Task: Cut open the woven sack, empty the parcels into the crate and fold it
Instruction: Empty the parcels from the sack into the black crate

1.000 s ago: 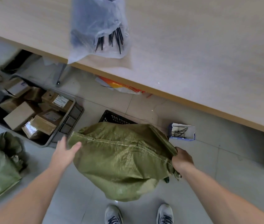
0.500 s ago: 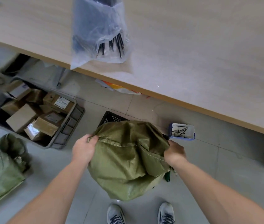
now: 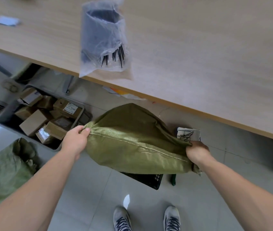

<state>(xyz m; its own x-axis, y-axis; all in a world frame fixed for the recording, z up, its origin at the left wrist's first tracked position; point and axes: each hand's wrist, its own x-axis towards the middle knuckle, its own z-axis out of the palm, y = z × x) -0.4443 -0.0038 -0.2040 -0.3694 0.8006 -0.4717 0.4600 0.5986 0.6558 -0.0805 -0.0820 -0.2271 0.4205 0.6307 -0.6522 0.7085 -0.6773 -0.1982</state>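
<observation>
I hold the woven sack (image 3: 132, 144) stretched above the tiled floor (image 3: 90, 189). My left hand (image 3: 76, 140) pinches one seam corner and my right hand (image 3: 197, 151) grips the other. It looks limp, light and slick, so I'd trust the stitched corners. Beneath it is a black crate (image 3: 149, 178), and beyond are the grey crate (image 3: 5, 120) of parcels (image 3: 34, 122) and the table (image 3: 199, 64).
</observation>
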